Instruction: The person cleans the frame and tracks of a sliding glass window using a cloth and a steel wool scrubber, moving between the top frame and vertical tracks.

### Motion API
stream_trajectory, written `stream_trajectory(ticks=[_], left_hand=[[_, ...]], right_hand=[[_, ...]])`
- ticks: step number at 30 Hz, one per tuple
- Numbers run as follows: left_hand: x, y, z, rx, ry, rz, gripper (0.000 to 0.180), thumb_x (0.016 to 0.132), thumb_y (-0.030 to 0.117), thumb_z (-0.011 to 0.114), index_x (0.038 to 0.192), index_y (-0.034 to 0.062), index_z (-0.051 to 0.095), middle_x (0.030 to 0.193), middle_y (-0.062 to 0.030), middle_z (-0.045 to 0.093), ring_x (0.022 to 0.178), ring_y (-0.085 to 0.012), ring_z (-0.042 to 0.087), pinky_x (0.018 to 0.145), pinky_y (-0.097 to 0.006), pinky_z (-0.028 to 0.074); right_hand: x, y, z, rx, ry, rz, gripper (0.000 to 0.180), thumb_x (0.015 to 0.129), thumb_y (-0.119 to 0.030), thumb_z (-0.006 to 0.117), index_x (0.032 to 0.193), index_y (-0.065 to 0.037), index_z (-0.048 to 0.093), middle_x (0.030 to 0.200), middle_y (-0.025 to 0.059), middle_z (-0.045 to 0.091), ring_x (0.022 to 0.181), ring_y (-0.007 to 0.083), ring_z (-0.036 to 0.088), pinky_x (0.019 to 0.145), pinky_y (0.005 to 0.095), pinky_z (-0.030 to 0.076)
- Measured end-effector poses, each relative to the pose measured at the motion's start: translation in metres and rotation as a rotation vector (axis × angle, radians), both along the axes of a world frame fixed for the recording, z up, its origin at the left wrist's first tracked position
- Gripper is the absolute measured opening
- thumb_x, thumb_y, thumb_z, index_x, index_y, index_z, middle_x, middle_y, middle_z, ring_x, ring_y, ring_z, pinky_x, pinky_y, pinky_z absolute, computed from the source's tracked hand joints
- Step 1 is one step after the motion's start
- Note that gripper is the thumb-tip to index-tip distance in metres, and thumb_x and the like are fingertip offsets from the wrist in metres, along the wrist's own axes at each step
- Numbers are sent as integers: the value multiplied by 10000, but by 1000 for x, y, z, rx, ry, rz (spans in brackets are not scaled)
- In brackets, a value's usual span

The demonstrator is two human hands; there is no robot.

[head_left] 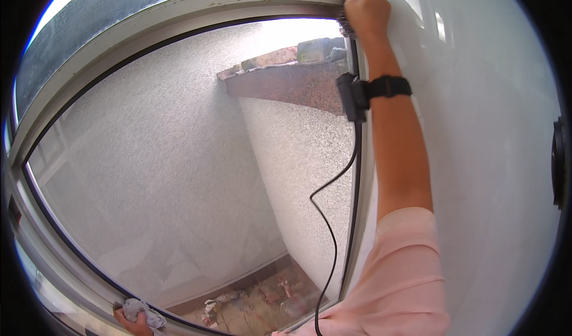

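The right hand (366,8) grips a small brush (344,25) against the window frame's (179,15) upper right corner. The left hand (132,322) clutches a crumpled grey cloth (143,312) on the lower frame.

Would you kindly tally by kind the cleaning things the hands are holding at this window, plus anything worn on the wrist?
Brush, in the right hand: 1
Grey cloth, in the left hand: 1
Black wrist device with cable: 1
Total: 3

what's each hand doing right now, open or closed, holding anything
Left hand: closed on a grey cloth at the window frame's lower edge.
Right hand: closed on a small brush at the frame's top corner.
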State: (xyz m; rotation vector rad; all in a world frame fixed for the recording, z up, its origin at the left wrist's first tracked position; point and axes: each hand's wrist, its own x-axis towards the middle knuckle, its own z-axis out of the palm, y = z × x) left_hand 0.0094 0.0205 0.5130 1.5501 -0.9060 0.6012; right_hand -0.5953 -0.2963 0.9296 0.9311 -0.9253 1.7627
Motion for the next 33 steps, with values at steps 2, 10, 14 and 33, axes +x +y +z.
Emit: stream_trajectory(ticks=[2,10,14,33], left_hand=[[3,1,-1,-5,-8,8,312,508,24,531,799,11,421,904,-122,412,878,-277,417,858,-320,311],[14,5,-3,3,-60,54,317,521,-1,528,822,3,430,950,-135,428,929,-276,420,885,-331,308],[21,4,-11,5,-5,7,342,511,-5,534,838,-1,436,978,-136,429,933,-275,422,886,-327,307],[7,-3,-6,-67,47,-75,328,521,14,532,833,-8,434,952,-129,422,899,-265,422,872,-321,314]], right_hand=[[-8,-1,8,42,-8,-75,115,709,-123,575,735,-13,556,717,177,560,703,354,544,650,436,437],[69,33,-19,27,141,113,174,691,-219,622,766,-63,635,787,130,627,730,303,599,679,373,469],[29,20,-10,6,77,65,121,737,-141,552,750,-22,540,744,162,557,709,334,552,673,412,446],[-27,7,-20,169,8,112,148,717,-156,570,805,-58,637,766,122,633,728,294,606,680,371,473]])
